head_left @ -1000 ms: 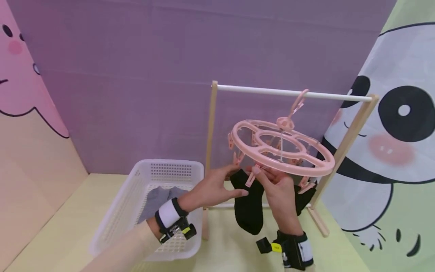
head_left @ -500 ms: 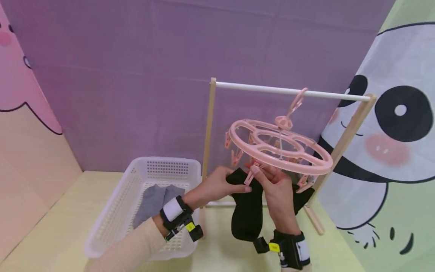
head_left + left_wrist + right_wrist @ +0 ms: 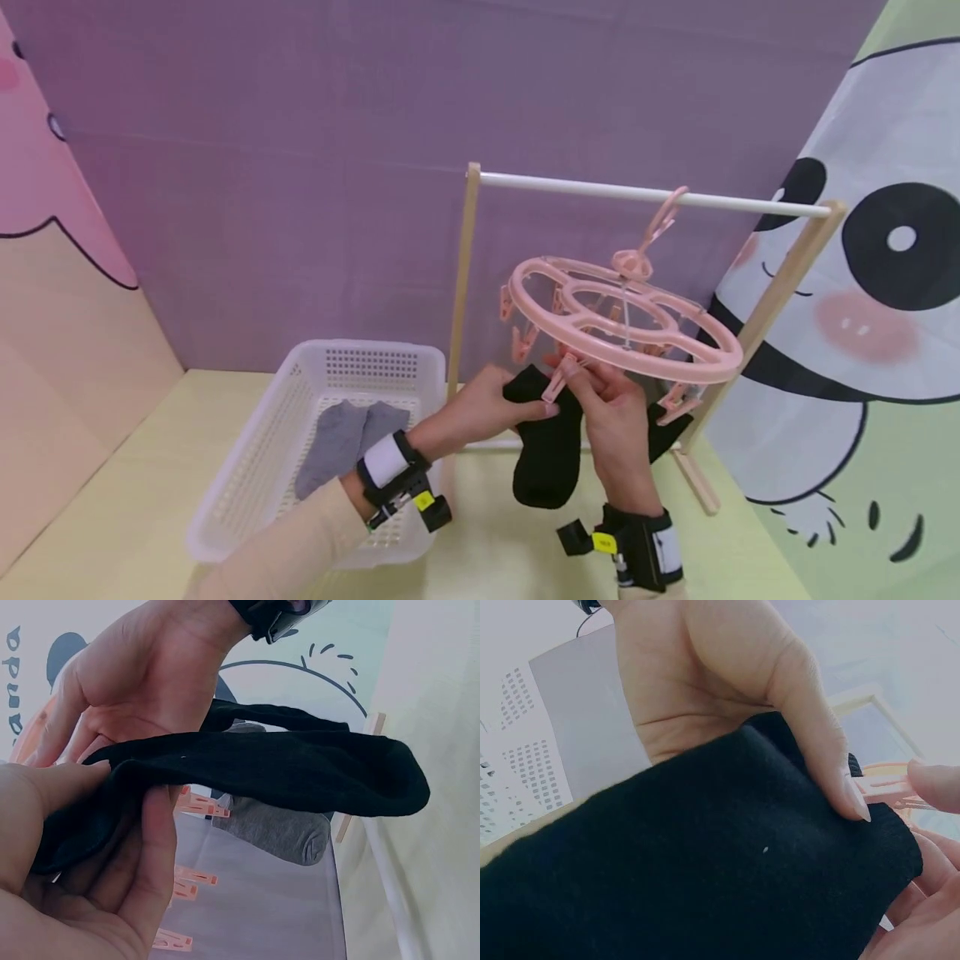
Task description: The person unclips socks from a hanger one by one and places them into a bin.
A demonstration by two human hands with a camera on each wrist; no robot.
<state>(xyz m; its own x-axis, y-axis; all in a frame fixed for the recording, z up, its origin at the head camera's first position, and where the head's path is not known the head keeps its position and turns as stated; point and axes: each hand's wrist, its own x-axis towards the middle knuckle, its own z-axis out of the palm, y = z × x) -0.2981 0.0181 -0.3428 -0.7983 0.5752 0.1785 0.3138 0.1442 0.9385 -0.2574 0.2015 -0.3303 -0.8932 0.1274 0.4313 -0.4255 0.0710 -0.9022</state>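
A black sock [image 3: 547, 467] hangs toe-down below the front rim of a round pink clip hanger [image 3: 637, 360]. My left hand [image 3: 467, 410] pinches the sock near its cuff, thumb on the near side and fingers behind. My right hand [image 3: 621, 429] pinches a pink clothespin [image 3: 557, 382] that dangles from the rim. In the right wrist view the clothespin [image 3: 885, 787] overlaps the cuff beside my left thumb, with several right fingers behind the fabric. Another black sock [image 3: 670, 435] hangs to the right, partly hidden by my right hand. A grey sock [image 3: 277, 829] hangs behind in the left wrist view.
The hanger hooks over a white rod [image 3: 577, 185] on a wooden-legged rack [image 3: 463, 275]. On the left a white plastic basket [image 3: 386, 350] contains grey socks [image 3: 333, 442]. Other pink clothespins [image 3: 523, 342] dangle around the ring. A panda-print panel [image 3: 862, 333] borders the right side.
My left thumb has come down onto the sock's near side, and the cuff has shifted to the clothespin. My right hand keeps its pinch; the head view has moved slightly.
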